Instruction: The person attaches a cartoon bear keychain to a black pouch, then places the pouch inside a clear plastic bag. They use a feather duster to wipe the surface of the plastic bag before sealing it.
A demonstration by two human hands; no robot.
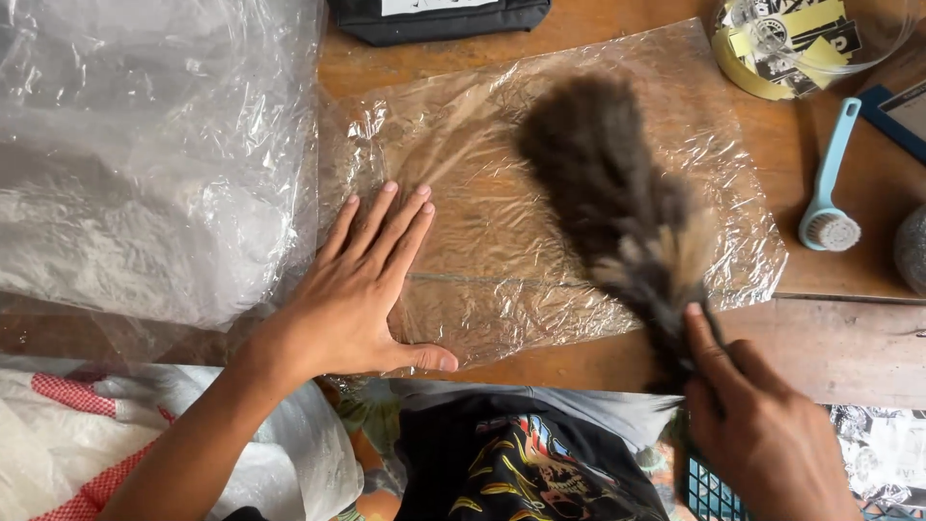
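Left hand [362, 294]: spread wide and flat, pressing the clear plastic sheet [502, 222] near the desk's [849, 352] front edge.
Right hand [762, 439]: closed around the feather duster [617, 207] handle.
Feather duster: lay across the sheet's right half, blurred.

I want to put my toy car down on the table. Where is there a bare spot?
Bare wood shows right of the clear plastic sheet, below the blue brush. A narrow strip lies between the sheet and the black bag. Elsewhere it is crowded: the left hand presses the sheet, the right hand holds a feather duster, plastic bags fill the left.
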